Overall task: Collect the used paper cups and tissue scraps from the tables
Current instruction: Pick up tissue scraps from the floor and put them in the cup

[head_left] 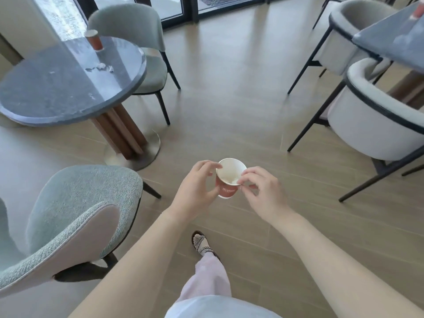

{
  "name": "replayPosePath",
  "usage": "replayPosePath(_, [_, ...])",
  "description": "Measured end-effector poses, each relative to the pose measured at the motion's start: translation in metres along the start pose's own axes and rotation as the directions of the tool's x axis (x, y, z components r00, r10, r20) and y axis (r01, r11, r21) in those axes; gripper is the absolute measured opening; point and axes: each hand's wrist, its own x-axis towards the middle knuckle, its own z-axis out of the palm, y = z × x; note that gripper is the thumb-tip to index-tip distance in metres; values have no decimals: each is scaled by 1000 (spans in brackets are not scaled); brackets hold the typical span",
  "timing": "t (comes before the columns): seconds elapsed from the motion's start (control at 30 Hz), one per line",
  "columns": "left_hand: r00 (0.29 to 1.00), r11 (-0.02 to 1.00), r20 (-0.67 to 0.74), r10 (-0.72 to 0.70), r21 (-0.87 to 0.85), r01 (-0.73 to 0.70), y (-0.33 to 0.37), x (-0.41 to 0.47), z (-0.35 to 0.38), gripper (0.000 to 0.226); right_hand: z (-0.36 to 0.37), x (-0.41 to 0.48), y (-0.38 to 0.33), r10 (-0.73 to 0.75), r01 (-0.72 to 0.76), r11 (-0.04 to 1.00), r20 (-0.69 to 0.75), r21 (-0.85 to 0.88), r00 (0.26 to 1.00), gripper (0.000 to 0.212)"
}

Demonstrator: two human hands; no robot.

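Observation:
My left hand (196, 188) grips a red paper cup (227, 190) with a white inside, held upright over the floor in the middle of the view. A bit of white tissue lies inside it. My right hand (261, 190) has its fingers curled at the cup's right rim, fingertips touching the edge. A second red paper cup (94, 40) stands on the far side of the round grey table (46, 97) at the left. White tissue scraps (103, 67) lie on that table near the cup.
Two grey-green chairs stand by the round table, one behind it (137, 26) and one at the near left (75, 214). White armchairs (378, 125) and another dark table (394, 37) are on the right. Wooden floor runs between them; my sandalled foot (202, 244) is below.

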Motion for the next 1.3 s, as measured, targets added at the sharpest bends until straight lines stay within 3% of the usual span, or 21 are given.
replayPosePath(0.1, [1000, 1000, 24, 6, 12, -6, -15, 55, -10, 42, 6, 48, 16, 26, -26, 1000, 6, -15, 1000, 11])
replayPosePath(0.33, [997, 1000, 72, 7, 27, -8, -41, 163, -27, 20, 27, 156, 40, 56, -55, 998, 31, -24, 998, 6])
replayPosePath(0.67, [995, 1000, 99, -14, 19, 12, -51, 262, -9, 17, 20, 240, 96, 99, -100, 995, 78, 4, 992, 6])
replayPosePath(0.87, [995, 995, 40, -90, 34, 89, -56, 314, 33, 15, 15, 290, 161, 85, -84, 996, 223, -16, 971, 4])
replayPosePath(1.03, [976, 976, -22, -218, 7, 218, -71, 342, 80, 16, 25, 324, 227, 7, 21, 998, 386, -68, 922, 7])
replayPosePath(1.3, [925, 922, -29, -378, -106, 373, -174, 370, 171, 39, 123, 328, 343, 5, 11, 999, 444, -34, 896, 14])
